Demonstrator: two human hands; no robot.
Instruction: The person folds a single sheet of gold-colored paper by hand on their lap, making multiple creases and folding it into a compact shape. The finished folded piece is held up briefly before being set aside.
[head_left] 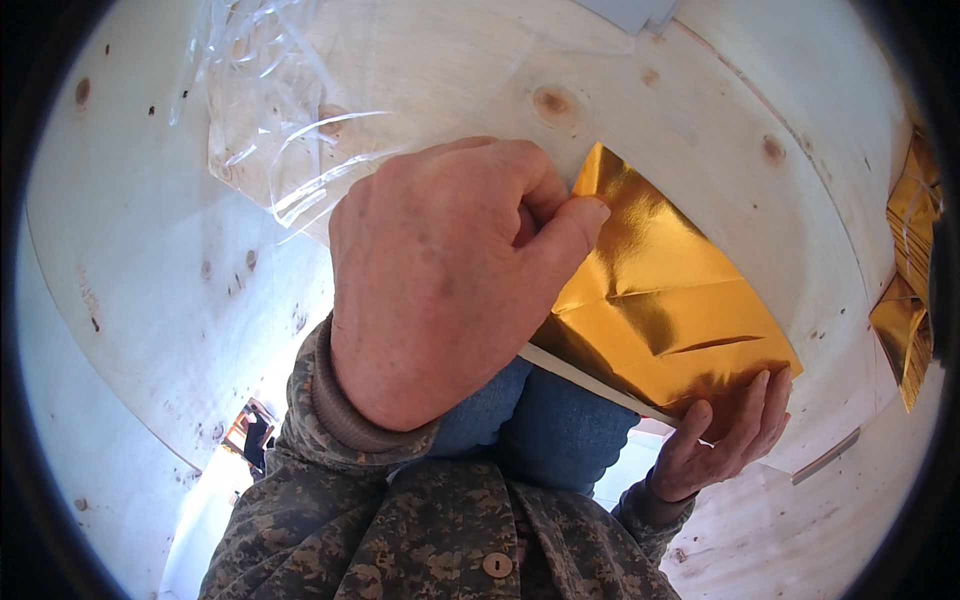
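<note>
A shiny gold foil sheet [650,290] with creases across it lies on the pale plywood table at its near edge. My left hand [440,270] is large in the middle of the view, its thumb and forefinger pinched together at the sheet's left edge. The curled fingers behind the thumb are partly hidden, and the hand covers some of the foil's left side. My right hand [725,440] rests at the sheet's near right corner. Its fingertips lie on the foil, with the thumb apart from the fingers.
Crumpled clear plastic film [285,110] lies at the far left of the plywood table [700,110]. More gold foil pieces [912,270] are piled at the right edge. A grey object [630,12] shows at the top. A thin strip [826,457] lies beyond my right hand.
</note>
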